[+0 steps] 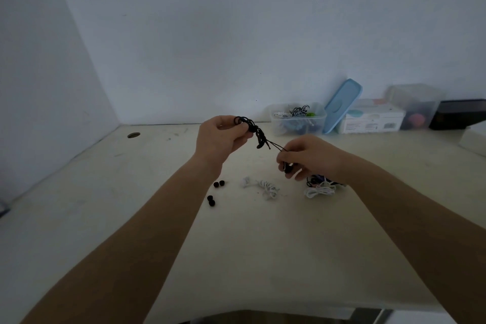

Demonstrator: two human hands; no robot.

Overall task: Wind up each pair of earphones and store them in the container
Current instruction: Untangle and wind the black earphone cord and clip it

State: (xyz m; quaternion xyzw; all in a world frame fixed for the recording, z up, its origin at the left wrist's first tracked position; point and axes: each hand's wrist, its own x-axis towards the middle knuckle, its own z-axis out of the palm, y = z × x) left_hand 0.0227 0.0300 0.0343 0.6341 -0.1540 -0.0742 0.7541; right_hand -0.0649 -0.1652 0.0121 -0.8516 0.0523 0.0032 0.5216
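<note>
My left hand (221, 137) pinches a coiled bundle of black earphones (253, 129) above the white table (131, 205). A short length of the black cable runs down to my right hand (306, 156), which pinches its end. On the table below lie a wound white pair (265, 187) and a tangle of white and dark earphones (322, 187), partly hidden by my right wrist. The clear container (298, 119) stands at the back by the wall with several wound pairs inside.
A blue lid (342, 105) leans against the container's right side. A white box (373, 118), a clear box (415, 108) and a black box (460, 113) line the back right. Several black ear tips (214, 192) lie near my left forearm. A cable hole (133, 135) sits at the back left.
</note>
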